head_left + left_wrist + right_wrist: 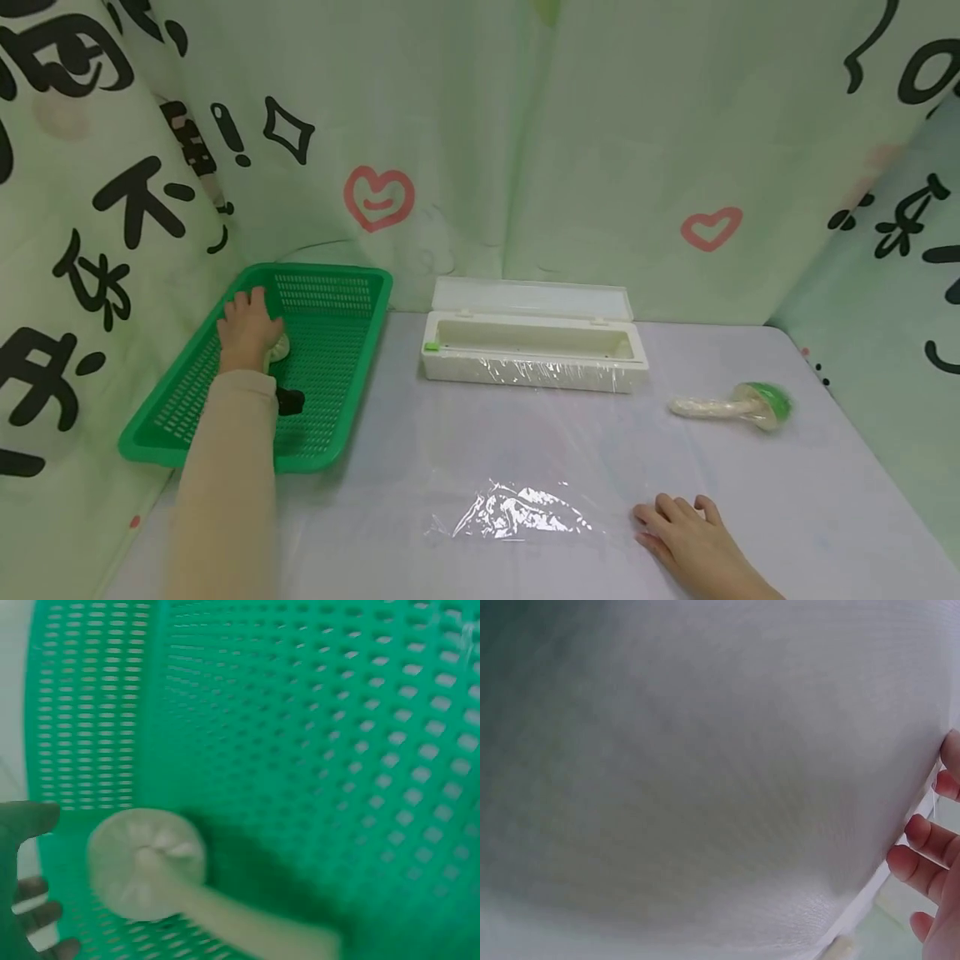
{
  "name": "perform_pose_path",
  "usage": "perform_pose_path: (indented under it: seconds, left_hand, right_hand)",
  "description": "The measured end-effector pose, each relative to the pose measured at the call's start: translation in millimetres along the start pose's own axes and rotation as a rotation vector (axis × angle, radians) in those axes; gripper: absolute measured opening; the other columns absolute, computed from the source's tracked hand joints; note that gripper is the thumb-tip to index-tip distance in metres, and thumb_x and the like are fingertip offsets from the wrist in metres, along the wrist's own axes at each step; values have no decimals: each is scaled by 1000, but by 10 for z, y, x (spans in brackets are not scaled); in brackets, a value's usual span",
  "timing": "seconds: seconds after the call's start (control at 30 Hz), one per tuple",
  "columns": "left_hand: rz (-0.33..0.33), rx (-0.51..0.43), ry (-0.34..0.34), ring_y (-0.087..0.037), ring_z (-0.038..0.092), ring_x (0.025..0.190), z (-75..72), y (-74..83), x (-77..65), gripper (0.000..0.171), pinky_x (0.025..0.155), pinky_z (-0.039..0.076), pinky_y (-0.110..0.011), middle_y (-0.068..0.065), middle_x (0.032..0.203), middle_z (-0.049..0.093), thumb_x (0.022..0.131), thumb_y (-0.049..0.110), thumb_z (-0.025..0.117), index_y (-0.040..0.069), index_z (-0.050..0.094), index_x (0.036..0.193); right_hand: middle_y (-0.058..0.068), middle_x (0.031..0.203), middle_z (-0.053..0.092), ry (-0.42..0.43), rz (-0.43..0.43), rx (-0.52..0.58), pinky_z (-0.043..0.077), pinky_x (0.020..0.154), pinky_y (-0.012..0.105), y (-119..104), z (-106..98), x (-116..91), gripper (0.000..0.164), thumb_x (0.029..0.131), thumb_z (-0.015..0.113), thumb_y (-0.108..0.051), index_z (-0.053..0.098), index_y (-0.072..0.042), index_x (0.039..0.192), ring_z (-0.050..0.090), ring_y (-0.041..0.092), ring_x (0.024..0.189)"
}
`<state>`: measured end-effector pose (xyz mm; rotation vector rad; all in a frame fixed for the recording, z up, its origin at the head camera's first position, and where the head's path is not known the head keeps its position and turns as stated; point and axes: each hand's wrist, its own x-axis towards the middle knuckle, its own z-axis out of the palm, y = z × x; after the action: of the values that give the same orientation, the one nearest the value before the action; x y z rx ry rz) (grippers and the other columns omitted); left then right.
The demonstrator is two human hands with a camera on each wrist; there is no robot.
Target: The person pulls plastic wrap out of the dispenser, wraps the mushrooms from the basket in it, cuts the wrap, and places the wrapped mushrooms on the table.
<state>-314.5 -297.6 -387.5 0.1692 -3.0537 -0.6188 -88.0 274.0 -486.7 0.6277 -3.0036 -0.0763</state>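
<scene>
My left hand [247,329] reaches into the green basket [330,450], fingers spread near its far left wall. A pale toy mushroom [146,866] lies in the basket beside the hand; in the left wrist view the fingers [37,917] are apart from it. In the head view the hand and sleeve hide most of this mushroom. My right hand [690,537] rests on the table with loosely bent fingers and holds nothing. Left of it lies a sheet of clear plastic film [517,510]. A green-capped toy mushroom [738,406], wrapped in shiny clear film, lies farther back to the right.
A white cling film dispenser [532,375] with a raised lid and a small green slider [431,346] stands at the back middle. Printed green curtains [600,167] enclose the white table [390,533]. Something dark [290,402] shows beside the left wrist.
</scene>
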Motion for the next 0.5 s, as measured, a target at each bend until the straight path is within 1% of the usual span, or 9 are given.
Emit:
perform_pose_path:
  seconds: [0.13, 0.2, 0.27, 0.37, 0.5]
  left_hand:
    - [-125, -120, -80, -57, 3, 123, 171, -79, -44, 64, 96, 11, -66, -40, 136, -1, 89, 13, 30, -1, -2, 143]
    - [-171, -165, -101, -58, 0, 124, 248, -107, -78, 67, 97, 9, -67, -40, 136, -6, 89, 15, 33, 1, -6, 143]
    - [-206, -187, -111, -58, 0, 124, 321, -135, -108, 71, 97, 11, -68, -40, 136, -8, 91, 19, 39, 3, -6, 143]
    - [-224, -184, -97, -57, 4, 123, 413, -169, -133, 77, 94, 15, -68, -39, 136, -6, 90, 24, 49, 2, -4, 142]
    - [-239, -182, -35, -57, 8, 121, 505, -193, -117, 76, 93, 17, -67, -37, 135, -3, 90, 26, 51, 2, 1, 141]
  right_hand:
    - [-16, 79, 37, -36, 15, 12, 34, 80, 46, -11, -17, 8, 22, 80, 68, -33, 58, -27, 98, 42, 6, 76]
    - [-15, 80, 38, -48, 19, 14, 34, 80, 47, -14, -27, 7, 22, 80, 68, -33, 58, -27, 98, 42, 6, 76]
    - [-15, 80, 38, -57, 23, 18, 34, 80, 48, -14, -35, 6, 22, 80, 67, -33, 58, -27, 99, 43, 7, 76]
    - [-15, 80, 39, -61, 27, 16, 34, 81, 48, -14, -34, 9, 22, 80, 67, -34, 58, -27, 99, 43, 7, 77]
    - [-15, 80, 38, -32, 15, 2, 35, 80, 48, -7, -17, 5, 23, 80, 68, -35, 58, -27, 99, 44, 7, 76]
